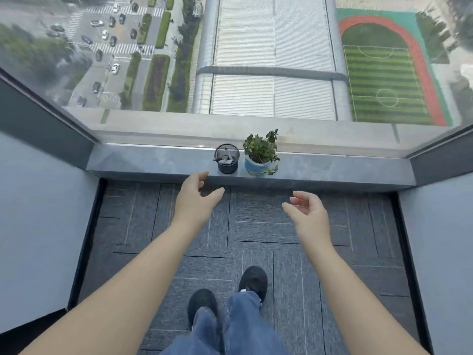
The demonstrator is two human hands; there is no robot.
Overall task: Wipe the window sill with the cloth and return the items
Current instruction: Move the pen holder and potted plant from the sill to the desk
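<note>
Both hands are empty. The left hand (pixel 195 193) reaches forward with fingers spread and its grip released, fingertips just short of the front edge of the grey stone window sill (pixel 153 162); the right hand (pixel 308 210) hangs a little lower over the dark carpet-tile floor (pixel 256 231), fingers loosely curled around nothing.

On the sill stand two items side by side, near its middle: a round black mesh pen holder (pixel 227 159) with some small grey things inside (too small to name) and, just to its right, a small green leafy plant in a white and blue pot (pixel 260 157). Both are upright.

No cloth shows anywhere, neither in a hand nor on the sill or floor, so where it lies cannot be told. The sill looks clean and bare apart from the two items.

Two readings fit: either nothing has begun and the items await lifting off, or the wiping is over and they are back in place. The picture alone does not settle it.
</note>
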